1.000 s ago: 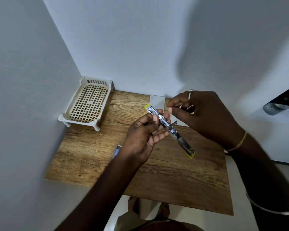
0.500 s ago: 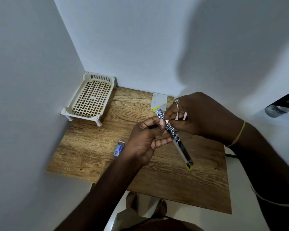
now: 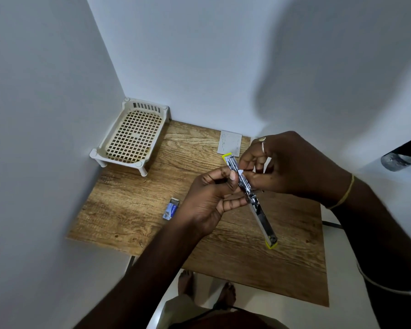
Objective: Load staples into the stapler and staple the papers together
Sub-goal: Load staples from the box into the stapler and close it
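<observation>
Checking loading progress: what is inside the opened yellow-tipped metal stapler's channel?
The opened yellow-tipped metal stapler shows only bare metal along its lower half. The left hand and right hand fingers cover the upper channel, so staples cannot be confirmed.

Right hand (image 3: 292, 167) hides any staples at the stapler (image 3: 249, 198); staple box (image 3: 170, 208) print unreadable.

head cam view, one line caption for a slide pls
Left hand holds the stapler opened flat above the wooden table while the right hand works at its staple channel.
</observation>
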